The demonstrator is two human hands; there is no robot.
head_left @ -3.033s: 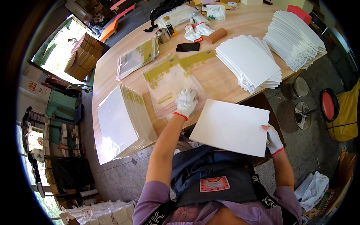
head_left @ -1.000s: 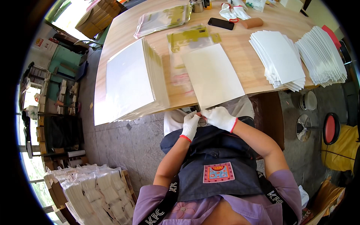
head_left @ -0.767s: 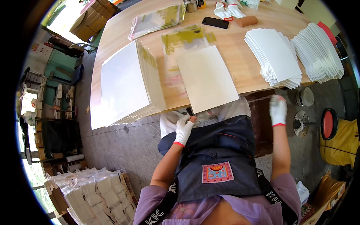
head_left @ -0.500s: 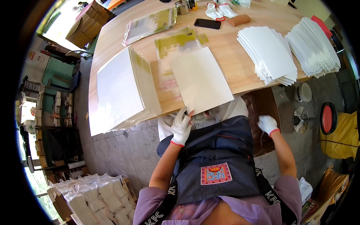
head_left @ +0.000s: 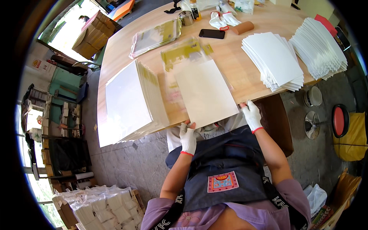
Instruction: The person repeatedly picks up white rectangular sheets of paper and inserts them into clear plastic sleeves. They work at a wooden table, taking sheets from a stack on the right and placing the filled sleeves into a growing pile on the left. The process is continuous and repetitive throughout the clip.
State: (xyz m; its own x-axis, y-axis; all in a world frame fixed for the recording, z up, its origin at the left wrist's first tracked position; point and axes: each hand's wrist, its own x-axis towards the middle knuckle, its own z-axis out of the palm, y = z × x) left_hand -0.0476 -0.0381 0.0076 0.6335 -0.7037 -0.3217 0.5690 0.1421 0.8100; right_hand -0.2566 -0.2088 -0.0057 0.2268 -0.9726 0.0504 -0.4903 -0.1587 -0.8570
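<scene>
A white board (head_left: 207,94) lies at the table's near edge, over a clear plastic bag (head_left: 180,57) with olive print; whether it is inside the bag I cannot tell. My left hand (head_left: 188,138), in a white knit glove with bare fingertips, pinches the board's near left corner. At the near right corner, my right hand (head_left: 252,116), gloved the same way, has its thumb and fingertips closed at the edge. To the left rests a thick stack of bagged white boards (head_left: 128,101). Two fanned stacks lie on the right: white boards (head_left: 274,61) and more white boards (head_left: 318,48).
Farther back are a pile of printed plastic bags (head_left: 157,36), a black phone (head_left: 212,33), a brown roll (head_left: 243,27), spare gloves (head_left: 224,20) and a metal pot (head_left: 186,17). A brown carton (head_left: 278,122) stands under the near edge; a red-seated stool (head_left: 339,120) is at right.
My right hand has moved up and left from beside my lap to the board's near right corner. The left hand stays at the near left corner. The whole view has shifted slightly.
</scene>
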